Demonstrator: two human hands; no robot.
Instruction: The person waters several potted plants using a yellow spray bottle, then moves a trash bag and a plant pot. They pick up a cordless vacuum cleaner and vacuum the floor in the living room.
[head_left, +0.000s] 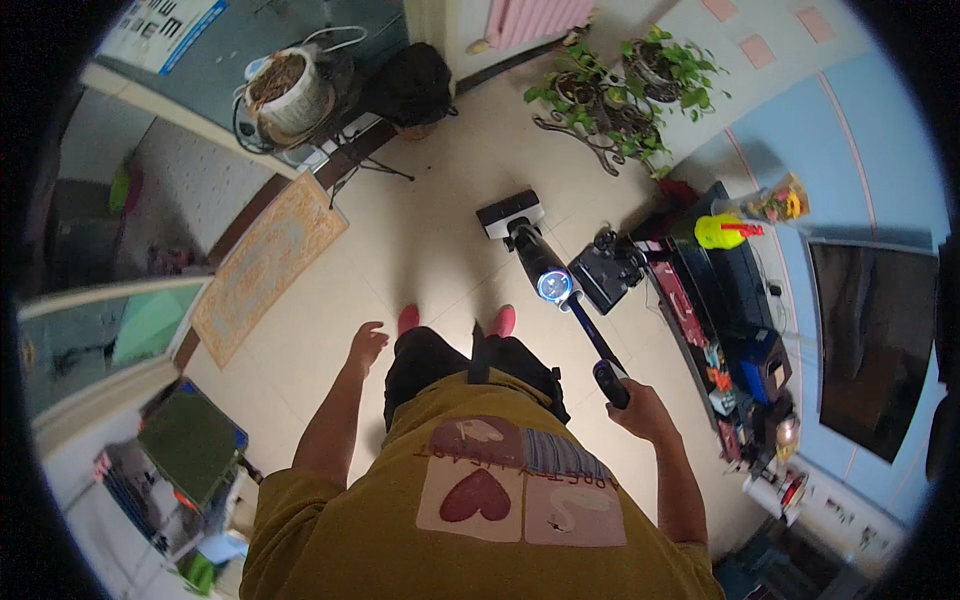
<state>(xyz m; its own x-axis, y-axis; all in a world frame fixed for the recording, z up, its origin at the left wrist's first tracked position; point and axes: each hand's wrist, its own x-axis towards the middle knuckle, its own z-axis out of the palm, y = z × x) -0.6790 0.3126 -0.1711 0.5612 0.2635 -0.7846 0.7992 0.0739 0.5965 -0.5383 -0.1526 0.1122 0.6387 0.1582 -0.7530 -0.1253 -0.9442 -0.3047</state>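
Note:
My right hand (637, 411) is wrapped around the black handle (610, 382) of an upright cordless floor washer (537, 251). A round display (555, 286) glows blue-white on its body, and its wide black-and-white floor head (511, 214) rests flat on the tiles. The stick leans from the floor head back towards me. Beside the washer's body sits a black dock (609, 271). My left hand (370, 346) hangs at my side with its fingers apart, holding nothing. Pink shoes (502, 321) show on my feet below.
Ahead right stands a plant stand (592, 146) with leafy pots. A low TV cabinet (686, 304) carrying a yellow watering can (718, 232) lines the right wall. A patterned mat (270, 270) lies left by a doorway, near a white plant pot (289, 94) on a stand. A green-topped stool (193, 442) is behind left.

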